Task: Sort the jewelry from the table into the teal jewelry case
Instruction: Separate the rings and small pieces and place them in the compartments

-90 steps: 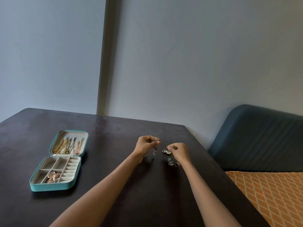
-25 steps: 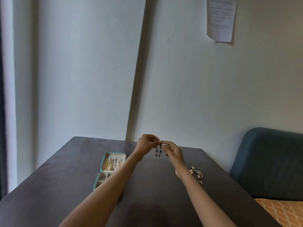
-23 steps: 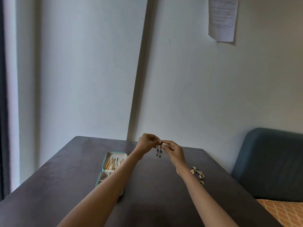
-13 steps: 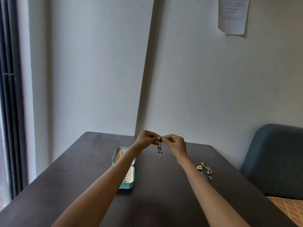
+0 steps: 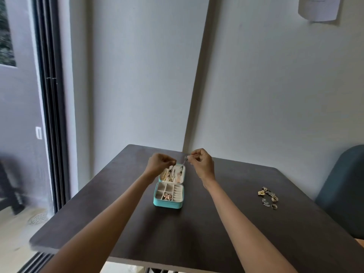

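Glass door [image 5: 23,115] with dark frames is standing far off to the left of both hands, beyond the table's left edge. Left hand [image 5: 160,163] is hovering over the dark table [image 5: 122,203], fingers curled, pinching the top of a thin dangling earring [image 5: 171,168] between thumb and fingertips. Just below and between the two hands, the teal jewelry case [image 5: 169,202] is lying open on the table: its lid [image 5: 172,174] is lying back directly under the hands, carrying gold and rose pieces, while the divided tray nearer the person is holding a few rose-gold items [image 5: 167,196] in one compartment. Right hand [image 5: 201,163] is hovering level with the left, apart from it, fingers curled, pinching a second dangling earring [image 5: 184,162] that is hanging above the lid's right side. Well to the right of the right hand, a small cluster of loose jewelry [image 5: 268,197] is lying on the table, near its right edge. Beyond that edge a dark blue chair back [image 5: 342,190] is showing, and a paper sheet [image 5: 318,8] is hanging high on the wall above the right hand.
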Available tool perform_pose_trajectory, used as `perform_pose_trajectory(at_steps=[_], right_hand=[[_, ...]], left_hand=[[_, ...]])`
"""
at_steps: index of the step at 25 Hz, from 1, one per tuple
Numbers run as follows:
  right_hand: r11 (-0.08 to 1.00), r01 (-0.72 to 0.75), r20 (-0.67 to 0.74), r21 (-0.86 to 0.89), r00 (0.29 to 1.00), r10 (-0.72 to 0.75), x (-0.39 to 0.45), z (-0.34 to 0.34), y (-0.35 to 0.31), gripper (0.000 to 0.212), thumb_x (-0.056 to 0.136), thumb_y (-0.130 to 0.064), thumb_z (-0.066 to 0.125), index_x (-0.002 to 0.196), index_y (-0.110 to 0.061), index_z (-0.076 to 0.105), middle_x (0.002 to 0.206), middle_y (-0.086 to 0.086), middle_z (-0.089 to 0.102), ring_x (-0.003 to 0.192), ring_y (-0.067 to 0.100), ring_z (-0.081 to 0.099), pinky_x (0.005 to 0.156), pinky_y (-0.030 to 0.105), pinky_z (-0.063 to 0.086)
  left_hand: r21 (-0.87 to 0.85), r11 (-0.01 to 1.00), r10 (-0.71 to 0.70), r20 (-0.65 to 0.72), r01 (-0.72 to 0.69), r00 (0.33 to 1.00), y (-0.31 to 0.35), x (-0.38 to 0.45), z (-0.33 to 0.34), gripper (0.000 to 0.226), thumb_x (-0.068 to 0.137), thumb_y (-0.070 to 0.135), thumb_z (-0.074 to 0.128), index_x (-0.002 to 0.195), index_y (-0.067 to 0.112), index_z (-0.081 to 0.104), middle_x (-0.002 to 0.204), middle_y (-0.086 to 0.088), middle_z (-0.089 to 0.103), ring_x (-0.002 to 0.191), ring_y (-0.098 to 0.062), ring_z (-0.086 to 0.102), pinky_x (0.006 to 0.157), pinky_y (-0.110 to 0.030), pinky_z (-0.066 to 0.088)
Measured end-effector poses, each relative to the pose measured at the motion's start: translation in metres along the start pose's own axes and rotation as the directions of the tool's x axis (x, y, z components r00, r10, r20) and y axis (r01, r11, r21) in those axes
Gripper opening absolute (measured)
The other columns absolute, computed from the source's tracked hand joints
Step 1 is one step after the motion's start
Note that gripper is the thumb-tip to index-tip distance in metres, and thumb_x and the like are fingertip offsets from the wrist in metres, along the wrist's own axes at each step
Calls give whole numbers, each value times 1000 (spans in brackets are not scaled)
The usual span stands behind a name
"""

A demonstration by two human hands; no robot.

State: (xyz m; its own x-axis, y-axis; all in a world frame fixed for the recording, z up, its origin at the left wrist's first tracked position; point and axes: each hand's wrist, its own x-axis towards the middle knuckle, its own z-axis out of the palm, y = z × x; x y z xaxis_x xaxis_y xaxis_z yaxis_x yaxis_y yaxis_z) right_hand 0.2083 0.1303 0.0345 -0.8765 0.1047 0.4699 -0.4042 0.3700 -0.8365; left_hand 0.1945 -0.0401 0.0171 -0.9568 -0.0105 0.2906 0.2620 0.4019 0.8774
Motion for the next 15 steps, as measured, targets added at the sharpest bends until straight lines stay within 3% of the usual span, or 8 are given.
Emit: perform_pose_trajectory(at_steps=[3,6,11,15], right_hand=[[1000,-22,17,-21,1000,22,-7,20,6,10,81,-14,69,86,-15,60,80,2,66,76,12,61,66,16,47],[997,-57,42,-44,997,59,-13,34,12,10,80,-13,69,85,-17,61,81,3,66,78,14,62,71,24,49],[992,-77,63,-96,994,84,-20,41,17,12,79,-12,69,82,-19,60,77,0,64,75,13,61,72,29,50],[992,-89,67,-92,993,96,-21,48,14,11,78,-13,70,82,-18,61,76,0,65,73,13,61,69,27,49]], left_hand=[[26,998,-57,-20,57,998,-18,-10,-9,17,83,13,69,98,7,74,86,-3,70,70,-1,57,70,-18,45],[38,995,-90,-34,91,995,-35,-15,-13,15,80,11,72,94,6,75,76,1,68,69,0,57,71,-20,42],[122,987,-101,-40,106,994,-53,-18,-14,14,78,13,74,91,9,76,88,-8,74,74,-6,60,70,-17,44],[205,975,-79,-19,81,997,-55,-16,-17,15,76,14,75,91,9,76,88,-9,74,69,-2,60,68,-13,46]])
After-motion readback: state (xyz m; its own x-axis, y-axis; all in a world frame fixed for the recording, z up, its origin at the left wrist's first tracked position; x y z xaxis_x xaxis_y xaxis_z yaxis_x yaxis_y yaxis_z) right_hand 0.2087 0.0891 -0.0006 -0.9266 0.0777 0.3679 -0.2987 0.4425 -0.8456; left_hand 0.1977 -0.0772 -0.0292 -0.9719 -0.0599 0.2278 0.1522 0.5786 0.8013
